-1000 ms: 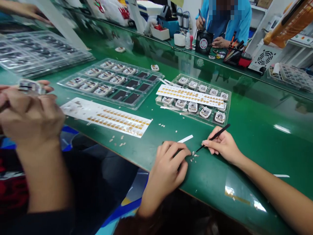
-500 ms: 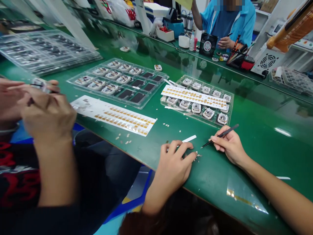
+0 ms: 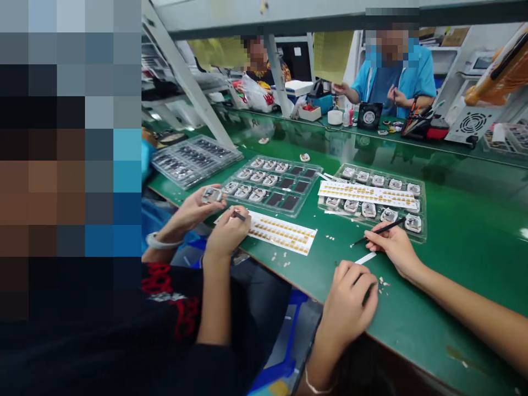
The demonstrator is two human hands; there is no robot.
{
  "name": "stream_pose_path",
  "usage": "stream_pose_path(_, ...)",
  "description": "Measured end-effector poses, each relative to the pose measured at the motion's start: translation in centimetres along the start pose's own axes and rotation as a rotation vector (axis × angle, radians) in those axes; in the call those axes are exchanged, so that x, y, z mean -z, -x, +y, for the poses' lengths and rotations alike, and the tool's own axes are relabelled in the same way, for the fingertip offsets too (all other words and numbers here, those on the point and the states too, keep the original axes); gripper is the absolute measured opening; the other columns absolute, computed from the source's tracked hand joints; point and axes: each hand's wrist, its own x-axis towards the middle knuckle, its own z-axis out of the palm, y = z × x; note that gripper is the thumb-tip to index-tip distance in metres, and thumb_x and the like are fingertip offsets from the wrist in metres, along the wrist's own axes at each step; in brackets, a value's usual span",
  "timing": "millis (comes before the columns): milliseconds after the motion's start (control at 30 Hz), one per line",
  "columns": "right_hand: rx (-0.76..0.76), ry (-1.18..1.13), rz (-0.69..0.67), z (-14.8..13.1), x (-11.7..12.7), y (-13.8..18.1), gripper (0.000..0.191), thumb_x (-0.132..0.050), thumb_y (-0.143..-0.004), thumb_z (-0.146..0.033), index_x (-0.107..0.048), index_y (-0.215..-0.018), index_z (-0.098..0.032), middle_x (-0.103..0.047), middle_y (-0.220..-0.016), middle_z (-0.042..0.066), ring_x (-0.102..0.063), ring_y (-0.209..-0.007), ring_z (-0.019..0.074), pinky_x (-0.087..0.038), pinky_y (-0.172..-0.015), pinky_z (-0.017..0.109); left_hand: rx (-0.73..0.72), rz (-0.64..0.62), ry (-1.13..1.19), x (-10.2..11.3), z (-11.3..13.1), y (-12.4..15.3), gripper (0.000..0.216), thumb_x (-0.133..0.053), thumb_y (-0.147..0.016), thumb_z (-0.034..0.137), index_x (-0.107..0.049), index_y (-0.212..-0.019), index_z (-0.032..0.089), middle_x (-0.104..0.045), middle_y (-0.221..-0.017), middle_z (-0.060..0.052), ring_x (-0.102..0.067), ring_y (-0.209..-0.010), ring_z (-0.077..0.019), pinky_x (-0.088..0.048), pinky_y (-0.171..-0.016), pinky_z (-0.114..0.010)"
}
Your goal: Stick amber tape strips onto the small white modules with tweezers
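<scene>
My right hand grips a pair of black tweezers like a pen. Their tip points left, just above the green tabletop. My left hand is curled near the table's front edge, its back toward me; whatever its fingertips pinch is hidden. A white strip lies between my hands, and small pale scraps are scattered right of my left hand. Beyond them, a clear plastic tray holds several white-rimmed small parts. A white sheet with rows of amber stickers lies across that tray.
On my left a co-worker's hands hold a white-rimmed part and a dark tool. Before them are another sticker sheet, a part-filled tray and stacked trays. Across the bench, a person in blue stands behind a fan.
The view has swung left and up, showing more of the co-worker beside me. My left hand has turned and its fingers are more curled. My right hand still holds the tweezers.
</scene>
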Motion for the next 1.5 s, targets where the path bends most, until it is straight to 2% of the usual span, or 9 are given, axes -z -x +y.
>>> stream_pose_path(100,0.027,0.010,0.020,0.42,-0.12,-0.32,0.061,-0.091,-0.039,-0.050,-0.054,-0.073,-0.015,-0.064,-0.048,0.001,-0.057,-0.040,0.0080,-0.047,-0.041,0.015,-0.021,0.036,0.070,0.12,-0.20,0.21,0.011,-0.053,-0.088,0.010,-0.059,-0.081,0.017,-0.062,-0.084,-0.006,-0.051,-0.085,-0.0183,-0.047,-0.078,-0.034)
stream_pose_path(267,-0.007,0.064,0.007,-0.04,0.26,-0.37,0.059,-0.091,-0.040,-0.049,-0.055,-0.071,-0.015,-0.065,-0.048,0.001,-0.056,-0.041,0.0089,-0.045,-0.040,0.017,-0.061,0.043,0.047,-0.18,-0.21,0.38,0.011,-0.053,-0.087,0.009,-0.059,-0.082,0.016,-0.062,-0.083,-0.005,-0.051,-0.082,-0.0174,-0.045,-0.073,-0.032)
stream_pose_path(467,-0.045,0.108,-0.009,-0.40,0.22,-0.38,0.058,-0.093,-0.037,-0.043,-0.055,-0.072,-0.017,-0.065,-0.051,0.000,-0.057,-0.044,0.0095,-0.047,-0.044,0.018,-0.087,0.042,-0.031,-0.54,0.03,0.26,0.012,-0.051,-0.090,0.013,-0.058,-0.082,0.016,-0.062,-0.083,-0.005,-0.051,-0.080,-0.0170,-0.045,-0.072,-0.032)
stream_pose_path(633,-0.061,0.116,-0.006,-0.16,0.29,-0.60,0.058,-0.092,-0.040,-0.046,-0.056,-0.073,-0.016,-0.066,-0.052,0.002,-0.058,-0.044,0.0095,-0.048,-0.044,0.018,-0.087,0.048,-0.066,-0.51,0.22,0.19,0.013,-0.049,-0.091,0.014,-0.057,-0.082,0.016,-0.062,-0.082,-0.004,-0.051,-0.078,-0.0169,-0.043,-0.072,-0.033)
stream_pose_path(933,-0.110,0.074,0.005,-0.46,0.33,-0.76,0.054,-0.094,-0.041,-0.036,-0.056,-0.073,-0.015,-0.066,-0.054,0.002,-0.061,-0.046,0.0105,-0.051,-0.045,0.017,-0.093,0.035,-0.057,-0.32,0.23,0.11,0.014,-0.049,-0.092,0.014,-0.057,-0.081,0.015,-0.062,-0.083,-0.004,-0.051,-0.077,-0.0163,-0.043,-0.070,-0.032)
stream_pose_path(1133,-0.106,0.072,0.011,-0.49,0.07,-0.64,0.058,-0.095,-0.035,-0.038,-0.056,-0.071,-0.016,-0.065,-0.050,0.001,-0.058,-0.043,0.0086,-0.050,-0.043,0.014,-0.099,0.044,-0.064,-0.40,0.17,0.18,0.013,-0.049,-0.091,0.014,-0.057,-0.081,0.016,-0.062,-0.082,-0.004,-0.051,-0.077,-0.0161,-0.044,-0.071,-0.032)
stream_pose_path(1500,-0.060,0.058,0.009,0.29,0.22,-1.00,0.064,-0.095,-0.033,-0.044,-0.055,-0.075,-0.015,-0.067,-0.053,0.002,-0.062,-0.044,0.0104,-0.053,-0.044,0.014,-0.088,0.044,-0.089,-0.65,0.16,-0.03,0.013,-0.050,-0.091,0.015,-0.058,-0.081,0.016,-0.061,-0.082,-0.005,-0.051,-0.078,-0.0167,-0.045,-0.069,-0.030)
